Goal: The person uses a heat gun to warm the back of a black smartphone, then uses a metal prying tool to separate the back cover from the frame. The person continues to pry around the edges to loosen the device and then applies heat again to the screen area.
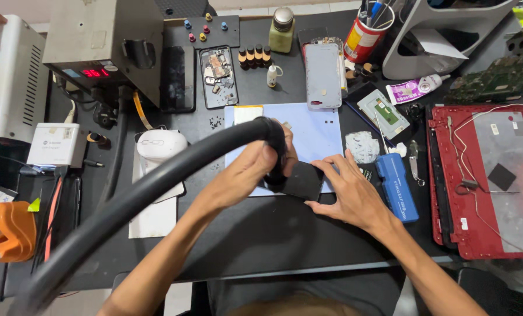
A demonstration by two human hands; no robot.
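Note:
My left hand (pixel 251 171) grips the end of a thick black hose (pixel 156 178) that curves in from the lower left, its nozzle pointing down onto a black phone (pixel 301 180). The phone lies flat on a light blue mat (pixel 314 131) near the mat's front edge. My right hand (pixel 350 193) rests on the table with fingers spread, its fingertips pressing the phone's right and lower edges. The nozzle's tip is hidden behind my left hand.
A grey hot-air station with a red display (pixel 97 44) stands back left. A white mouse (pixel 161 144), a blue rectangular block (pixel 397 186), an opened red laptop shell (pixel 483 181), phone parts (pixel 323 75), small bottles and a tool cup (pixel 366 29) surround the mat.

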